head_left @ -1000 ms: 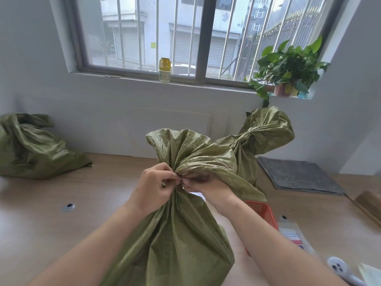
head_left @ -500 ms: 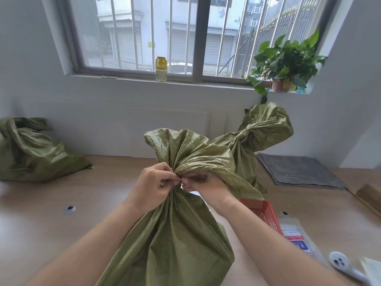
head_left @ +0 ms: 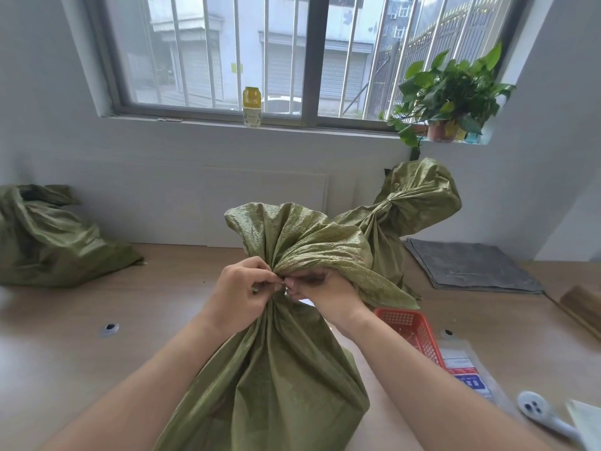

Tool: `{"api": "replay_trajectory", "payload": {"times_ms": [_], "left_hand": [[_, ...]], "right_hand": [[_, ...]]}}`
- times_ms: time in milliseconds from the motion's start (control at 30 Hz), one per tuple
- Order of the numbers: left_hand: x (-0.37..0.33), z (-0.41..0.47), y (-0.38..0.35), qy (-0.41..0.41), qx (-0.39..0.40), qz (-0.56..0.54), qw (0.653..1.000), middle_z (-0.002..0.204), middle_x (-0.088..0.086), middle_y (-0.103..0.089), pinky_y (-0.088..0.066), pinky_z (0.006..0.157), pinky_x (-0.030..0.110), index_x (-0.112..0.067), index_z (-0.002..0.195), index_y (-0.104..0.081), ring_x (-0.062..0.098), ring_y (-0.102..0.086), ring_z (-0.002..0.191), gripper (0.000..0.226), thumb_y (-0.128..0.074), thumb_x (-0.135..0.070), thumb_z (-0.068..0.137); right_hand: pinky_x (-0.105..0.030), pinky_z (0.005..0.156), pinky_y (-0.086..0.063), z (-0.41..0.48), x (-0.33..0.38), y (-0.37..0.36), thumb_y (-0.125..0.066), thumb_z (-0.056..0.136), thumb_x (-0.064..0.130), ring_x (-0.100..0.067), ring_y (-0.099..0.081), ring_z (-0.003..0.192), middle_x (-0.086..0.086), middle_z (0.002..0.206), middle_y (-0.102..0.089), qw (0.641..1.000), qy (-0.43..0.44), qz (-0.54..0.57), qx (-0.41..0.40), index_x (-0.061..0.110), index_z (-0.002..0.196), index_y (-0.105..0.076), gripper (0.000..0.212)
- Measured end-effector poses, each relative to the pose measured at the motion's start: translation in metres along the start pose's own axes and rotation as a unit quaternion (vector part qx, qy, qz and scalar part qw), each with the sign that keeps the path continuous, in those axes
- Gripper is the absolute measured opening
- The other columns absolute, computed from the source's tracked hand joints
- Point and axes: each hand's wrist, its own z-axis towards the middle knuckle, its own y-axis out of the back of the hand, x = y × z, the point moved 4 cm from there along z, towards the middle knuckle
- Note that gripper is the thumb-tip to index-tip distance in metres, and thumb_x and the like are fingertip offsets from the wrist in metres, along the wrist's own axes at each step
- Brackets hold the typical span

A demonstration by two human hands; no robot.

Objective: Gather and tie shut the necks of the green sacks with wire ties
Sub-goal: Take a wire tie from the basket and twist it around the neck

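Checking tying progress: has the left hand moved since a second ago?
No. The left hand still pinches at the gathered neck of the front sack, no nearer the red basket.

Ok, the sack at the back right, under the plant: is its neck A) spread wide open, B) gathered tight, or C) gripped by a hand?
B: the rear sack pinches to a narrow waist below its flared top; left hand and right hand grip the near sack.

The nearest green sack (head_left: 276, 369) stands upright, its neck bunched tight and its woven top flaring above. Just behind it to the right a second sack (head_left: 419, 203) stands with its neck cinched. A third sack (head_left: 48, 242) lies slumped and crumpled far left
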Motion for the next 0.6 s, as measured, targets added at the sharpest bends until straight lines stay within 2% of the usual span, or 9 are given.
{"api": "replay_trajectory", "payload": {"times_ms": [100,433,600], "left_hand": [[0.0009,0.0004,-0.0013,0.007,0.0,-0.002,1.0,0.083,-0.002,-0.07,-0.056,0.064,0.042,-0.012,0.087,-0.084,0.021,-0.068,0.072,0.019,-0.081,0.005,0.079],[0.0018,0.0006,-0.0022,0.028,0.003,-0.013,1.0,0.083,-0.002,-0.07,-0.057,0.066,0.044,-0.012,0.089,-0.084,0.022,-0.068,0.074,0.02,-0.08,0.006,0.08],[0.0025,0.0007,-0.0034,0.032,0.002,-0.009,0.999,0.083,-0.004,-0.071,-0.057,0.066,0.043,-0.011,0.088,-0.084,0.022,-0.069,0.073,0.018,-0.079,0.005,0.08]], "right_hand": [[-0.019,0.074,-0.06,0.0,0.0003,-0.0019,-0.072,0.093,-0.001,-0.005,-0.07,0.065,0.0,0.075,-0.074,1.0,0.003,-0.009,0.004,0.006,0.094,-0.075,0.008],[-0.023,0.082,-0.061,-0.0017,-0.0017,0.0012,-0.07,0.095,0.001,-0.009,-0.072,0.073,0.0,0.081,-0.076,1.0,0.01,-0.022,-0.004,0.01,0.094,-0.076,0.011],[-0.037,0.093,-0.061,-0.0008,0.0003,0.0011,-0.075,0.093,0.007,-0.016,-0.074,0.083,-0.004,0.089,-0.079,0.997,0.032,-0.075,-0.003,0.02,0.09,-0.079,0.014]]}}
